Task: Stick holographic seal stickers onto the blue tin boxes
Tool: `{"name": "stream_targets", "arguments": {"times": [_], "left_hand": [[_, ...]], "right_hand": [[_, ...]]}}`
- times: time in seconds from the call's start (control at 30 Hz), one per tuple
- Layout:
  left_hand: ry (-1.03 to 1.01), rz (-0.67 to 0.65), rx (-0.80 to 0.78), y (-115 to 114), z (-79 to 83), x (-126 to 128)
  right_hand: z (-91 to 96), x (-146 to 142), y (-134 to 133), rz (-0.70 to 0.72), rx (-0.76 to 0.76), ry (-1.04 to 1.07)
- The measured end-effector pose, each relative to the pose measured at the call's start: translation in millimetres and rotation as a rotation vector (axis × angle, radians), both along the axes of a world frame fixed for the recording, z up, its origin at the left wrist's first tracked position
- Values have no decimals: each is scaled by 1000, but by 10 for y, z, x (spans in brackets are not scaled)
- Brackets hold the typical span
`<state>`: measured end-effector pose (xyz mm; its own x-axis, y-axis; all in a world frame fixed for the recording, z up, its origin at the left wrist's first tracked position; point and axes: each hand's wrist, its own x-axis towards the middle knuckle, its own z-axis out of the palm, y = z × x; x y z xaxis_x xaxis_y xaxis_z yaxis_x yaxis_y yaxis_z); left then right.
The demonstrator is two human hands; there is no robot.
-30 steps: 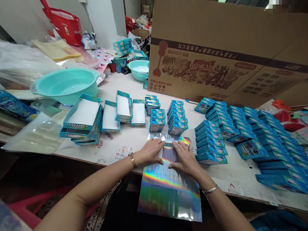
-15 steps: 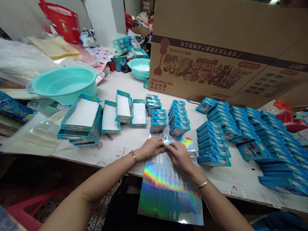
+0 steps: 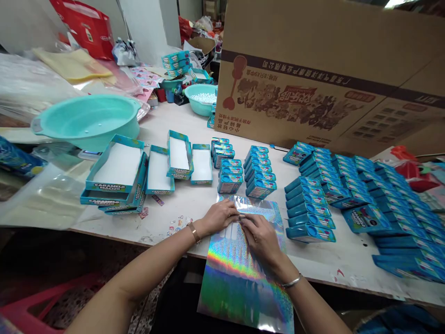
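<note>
A shiny rainbow holographic sheet (image 3: pixel 243 283) lies over the table's front edge, its lower part hanging towards me. My left hand (image 3: pixel 220 217) rests on its upper part, thumb and fingers pinched together. From the right, my right hand (image 3: pixel 260 234) meets it with fingers bent and closed, fingertips nearly touching the left ones. Whatever sits between the fingertips is too small to make out. Just beyond the sheet stand two short rows of blue candy boxes (image 3: pixel 260 186); another row of blue boxes (image 3: pixel 310 232) is to the right of my right hand.
Many more blue boxes (image 3: pixel 368 218) fill the right side. Open display trays (image 3: pixel 120 160) with white insides are at left, near a large turquoise basin (image 3: pixel 90 120). Behind is a smaller basin (image 3: pixel 201 99) of white pieces. A big cardboard carton (image 3: pixel 313 60) blocks the back right.
Both hands stay at nearly the same place on the sheet, fingertips still together. My right hand has shifted slightly down towards me. The view has moved a little.
</note>
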<state>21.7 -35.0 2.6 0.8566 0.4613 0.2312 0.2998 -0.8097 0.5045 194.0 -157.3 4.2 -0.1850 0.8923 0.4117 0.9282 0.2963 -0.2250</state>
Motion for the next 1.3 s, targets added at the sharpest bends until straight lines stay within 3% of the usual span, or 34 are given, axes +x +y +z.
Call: {"name": "stream_targets", "arguments": {"times": [0.13,0.3,0.43,0.5,0.7,0.87,1.03,1.3], "left_hand": [[18,-18,-50,4,28,-43],[86,-150,-66,-52,44,-129],[110,-110,-59,-122,20,-149],[137,-102,-58,-129,49,-134],[242,-72,-15,-18,230,-25],[267,-68,45,85,246,41],[224,-56,44,88,241,29],[230,-68,51,91,249,19]], "right_hand": [[-55,-54,19,-101,-39,-22],[-126,0,-72,-85,-187,15],[-214,173,-266,-105,-373,-60],[-238,239,-285,-130,-397,-65],[-137,264,42,-168,-282,-54],[-14,198,214,-161,-136,-140],[2,25,165,-83,-56,-164],[-27,-136,-40,-157,29,-175]]}}
